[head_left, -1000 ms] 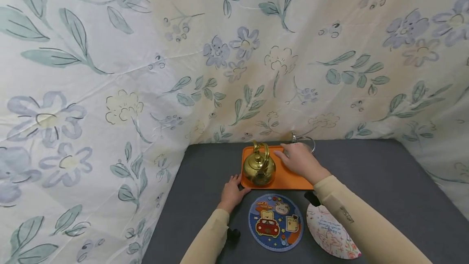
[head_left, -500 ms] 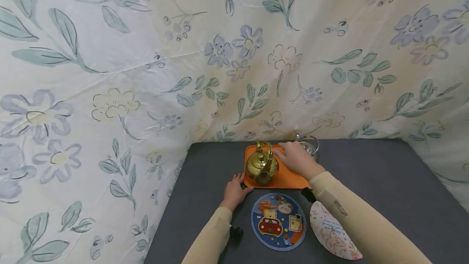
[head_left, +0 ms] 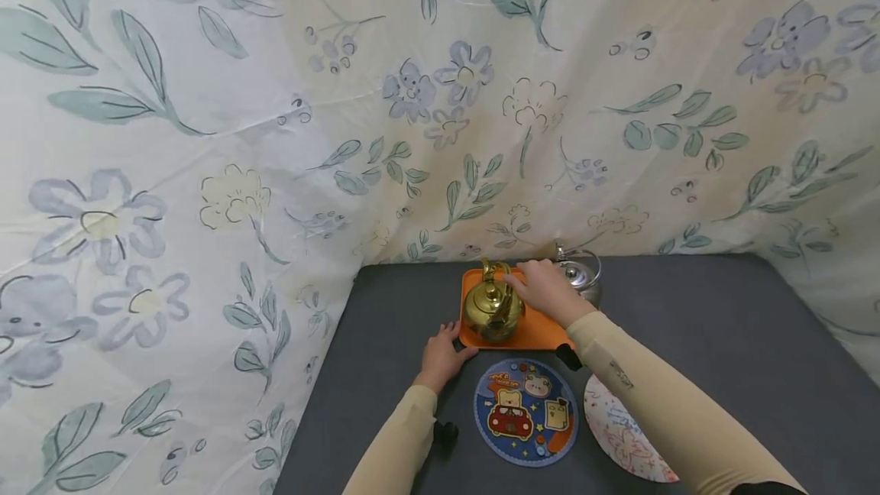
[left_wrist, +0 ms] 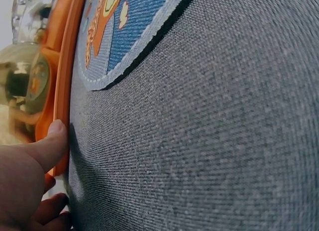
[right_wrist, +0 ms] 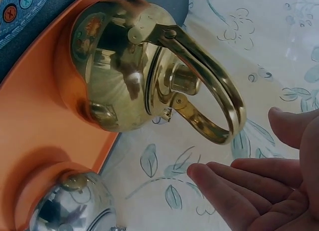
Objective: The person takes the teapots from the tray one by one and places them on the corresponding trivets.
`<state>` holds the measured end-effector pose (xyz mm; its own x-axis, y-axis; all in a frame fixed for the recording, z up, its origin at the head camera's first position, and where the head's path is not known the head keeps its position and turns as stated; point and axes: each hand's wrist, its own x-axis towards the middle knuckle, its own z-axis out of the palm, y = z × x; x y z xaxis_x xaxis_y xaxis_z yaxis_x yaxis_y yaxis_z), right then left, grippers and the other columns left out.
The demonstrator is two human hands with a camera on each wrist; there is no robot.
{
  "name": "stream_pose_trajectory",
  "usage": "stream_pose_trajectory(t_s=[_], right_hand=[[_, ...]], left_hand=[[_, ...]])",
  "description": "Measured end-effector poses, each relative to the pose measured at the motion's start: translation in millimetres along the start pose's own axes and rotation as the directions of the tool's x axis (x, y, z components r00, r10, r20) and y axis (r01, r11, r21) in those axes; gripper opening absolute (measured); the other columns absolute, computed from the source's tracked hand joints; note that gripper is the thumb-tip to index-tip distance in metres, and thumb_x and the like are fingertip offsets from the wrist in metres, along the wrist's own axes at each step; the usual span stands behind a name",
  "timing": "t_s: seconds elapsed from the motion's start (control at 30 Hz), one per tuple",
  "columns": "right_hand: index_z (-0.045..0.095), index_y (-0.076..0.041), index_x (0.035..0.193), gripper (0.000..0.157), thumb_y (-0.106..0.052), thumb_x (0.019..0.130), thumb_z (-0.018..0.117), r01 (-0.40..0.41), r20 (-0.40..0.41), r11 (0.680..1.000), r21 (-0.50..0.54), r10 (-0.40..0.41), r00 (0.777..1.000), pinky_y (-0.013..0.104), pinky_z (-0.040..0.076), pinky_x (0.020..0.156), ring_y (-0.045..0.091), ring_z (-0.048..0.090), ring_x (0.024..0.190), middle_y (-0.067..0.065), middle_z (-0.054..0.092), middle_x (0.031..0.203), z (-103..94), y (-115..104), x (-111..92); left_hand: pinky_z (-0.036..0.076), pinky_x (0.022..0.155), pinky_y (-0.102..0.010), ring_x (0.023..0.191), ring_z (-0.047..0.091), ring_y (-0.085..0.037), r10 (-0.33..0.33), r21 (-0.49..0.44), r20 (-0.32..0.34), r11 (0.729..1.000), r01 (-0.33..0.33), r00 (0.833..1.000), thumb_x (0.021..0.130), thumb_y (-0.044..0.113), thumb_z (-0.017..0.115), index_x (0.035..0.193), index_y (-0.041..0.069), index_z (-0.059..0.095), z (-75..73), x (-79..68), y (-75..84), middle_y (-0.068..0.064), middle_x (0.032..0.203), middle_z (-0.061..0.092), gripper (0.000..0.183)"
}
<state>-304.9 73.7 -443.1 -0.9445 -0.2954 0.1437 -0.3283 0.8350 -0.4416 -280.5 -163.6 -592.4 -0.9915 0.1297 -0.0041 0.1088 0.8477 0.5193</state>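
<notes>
A golden kettle (head_left: pixel 492 312) with an arched handle (right_wrist: pixel 217 84) stands upright on the left part of an orange tray (head_left: pixel 543 333). My right hand (head_left: pixel 546 290) hovers just right of that handle; in the right wrist view its thumb and straight fingers are apart, with a gap to the handle. At the tray's right end is a silver kettle (head_left: pixel 577 273), partly hidden behind my right hand. My left hand (head_left: pixel 441 360) holds the tray's front left corner, thumb (left_wrist: pixel 56 136) against the front rim and fingers along the left side.
In front of the tray lies a round blue mat (head_left: pixel 525 412) with cartoon figures. A pale flower-print round mat (head_left: pixel 622 434) lies to its right, partly under my right sleeve. A flowered cloth (head_left: pixel 440 113) hangs behind the grey tabletop (head_left: pixel 687 342).
My right hand has moved left over the tray, closer to the golden kettle's handle. More of the silver kettle shows now. My left hand stays at the tray corner.
</notes>
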Motion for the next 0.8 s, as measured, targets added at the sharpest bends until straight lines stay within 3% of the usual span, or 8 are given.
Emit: stream_pose_trajectory(t_s=[0.17,0.37,0.6,0.8], right_hand=[[0.066,0.007,0.123,0.054,-0.043,0.104,0.055,-0.012,-0.007,1.000,0.026,0.012,1.000,0.033,0.047,0.050,0.022,0.057,0.048,0.014,0.062,0.065,5.5,-2,4],[0.062,-0.004,0.089,0.037,-0.037,0.104,0.056,-0.001,-0.055,0.998,0.063,0.004,0.998,0.031,0.044,0.052,0.017,0.054,0.054,0.007,0.054,0.066,14.0,-3,8],[0.066,0.003,0.097,0.037,-0.032,0.104,0.056,0.024,-0.109,0.999,0.027,-0.020,0.994,0.043,0.054,0.059,0.031,0.067,0.066,0.018,0.066,0.076,24.2,-3,11],[0.065,-0.004,0.084,0.031,-0.028,0.103,0.059,-0.003,-0.140,1.000,0.013,0.004,0.990,0.038,0.049,0.054,0.024,0.062,0.058,0.010,0.060,0.067,29.6,-5,14]], left_hand=[[0.038,0.113,-0.060,0.144,0.040,-0.042,-0.014,-0.001,0.017,1.000,0.014,1.000,0.091,0.042,0.075,0.150,0.010,0.049,-3.3,0.8,0.8,-0.018,0.153,0.048,0.072],[0.038,0.113,-0.059,0.144,0.041,-0.041,-0.014,-0.008,0.019,1.000,0.014,1.000,0.090,0.042,0.076,0.151,0.011,0.049,-6.9,-1.3,3.9,-0.018,0.153,0.048,0.073],[0.038,0.112,-0.060,0.142,0.042,-0.044,-0.020,-0.004,0.012,1.000,0.020,1.000,0.090,0.041,0.076,0.150,0.009,0.050,-6.0,-3.4,5.7,-0.019,0.153,0.048,0.073],[0.040,0.110,-0.060,0.140,0.044,-0.046,-0.009,0.005,-0.013,1.000,0.009,1.000,0.089,0.042,0.076,0.149,0.009,0.051,-3.4,-1.6,3.7,-0.020,0.151,0.049,0.073]])
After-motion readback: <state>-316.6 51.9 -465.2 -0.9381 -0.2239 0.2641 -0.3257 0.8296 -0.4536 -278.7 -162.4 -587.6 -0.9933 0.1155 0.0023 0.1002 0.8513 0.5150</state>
